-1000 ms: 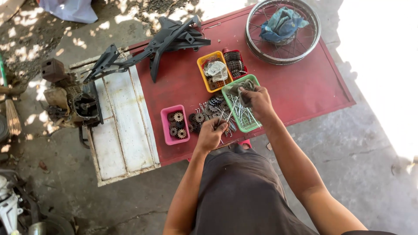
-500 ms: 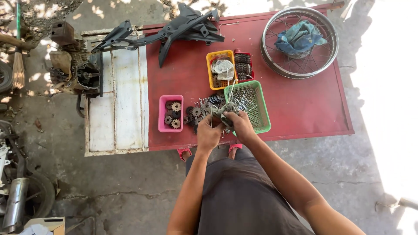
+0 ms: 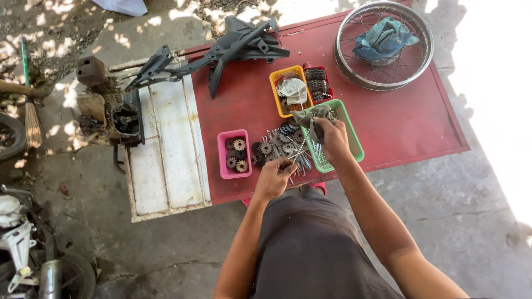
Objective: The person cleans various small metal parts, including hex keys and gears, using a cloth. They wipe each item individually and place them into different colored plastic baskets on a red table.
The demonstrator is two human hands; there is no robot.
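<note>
Two hands work a thin metal rod and a grey rag over the near edge of a red table [image 3: 388, 127].

The left hand [image 3: 274, 178] has its fingers closed on the near end of the metal rod [image 3: 299, 150], just above the table's near edge; the right hand [image 3: 331, 138] has its fingers bunched on the grey rag [image 3: 310, 117], over the green basket [image 3: 343, 138] that sits at that same edge. A pile of loose gears [image 3: 277, 141] and a pink tray [image 3: 234, 153] lie left of the basket, a yellow basket [image 3: 289, 91] behind it. The table's right half is bare up to the spoked wheel rim [image 3: 383, 47] at its far corner. A white board [image 3: 166, 144] abuts the table's left edge.
</note>
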